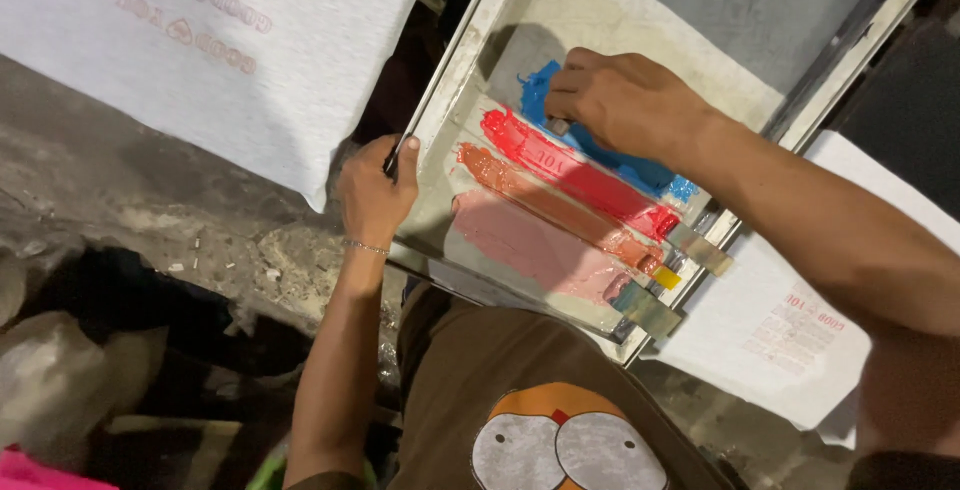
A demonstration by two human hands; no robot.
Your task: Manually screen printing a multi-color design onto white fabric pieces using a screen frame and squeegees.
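Screen-printing frame (pixel 455 120), a pale rectangular tray-like frame with a grey mesh panel, lies tilted across the middle of my view, its near edge just above my brown shirt (pixel 480 390). Four stripes of thick ink run side by side across its lower part: blue ink (pixel 650 172), red ink (pixel 580 175), orange-brown ink (pixel 550 212) and pale pink ink (pixel 540 250), kept in separate lanes so the colours do not mix.

My right hand (pixel 625 100) is curled tightly around a small scraper (pixel 558 127) at the upper end of the blue stripe, fingers folded over it, pressing it into the ink. My left hand (pixel 375 190) closes on the frame's left edge, thumb on top, which I judge steadies the frame against the push of the other hand. A thin bracelet (pixel 366 247) circles that wrist.

Flat metal scrapers (pixel 660 305) rest at the far ends of the other stripes, by the frame's lower right rim, one to each colour as far as I can tell.

White fabric sheets, printed faintly in red, lie beyond: one sheet (pixel 250 60) at upper left, another sheet (pixel 790 340) under the frame's right corner. Rough grey ground (pixel 120 180) surrounds everything.
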